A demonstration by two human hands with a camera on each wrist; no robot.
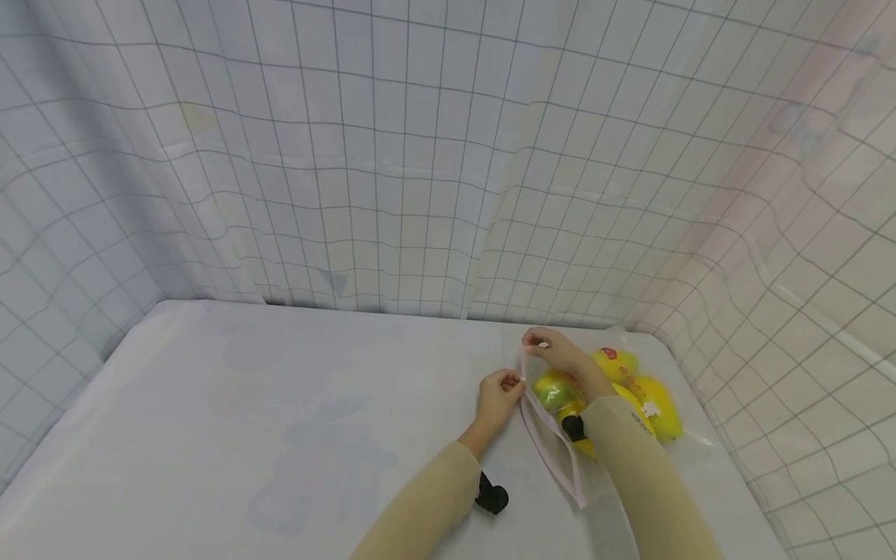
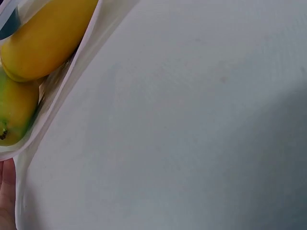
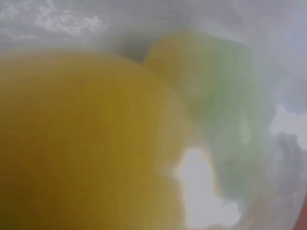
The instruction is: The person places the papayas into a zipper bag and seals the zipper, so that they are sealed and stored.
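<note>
A clear plastic zipper bag with a pale pink zip strip (image 1: 542,435) lies at the right of the table, holding several yellow and green mangoes (image 1: 661,408). My left hand (image 1: 498,398) pinches the strip beside a small white slider (image 1: 523,379). Farther up, the fingers of my right hand (image 1: 551,348) pinch the strip's far end. Below the left hand the bag's mouth gapes. In the left wrist view a yellow mango (image 2: 53,38) and a greenish mango (image 2: 18,108) show inside the rim. Blurred through plastic, a yellow mango (image 3: 86,143) fills the right wrist view.
A white cloth covers the table (image 1: 280,420). Checked white curtains (image 1: 420,171) hang behind it and along both sides. Black wrist cameras sit at my left wrist (image 1: 492,496) and right wrist (image 1: 574,428), the latter close over the mangoes.
</note>
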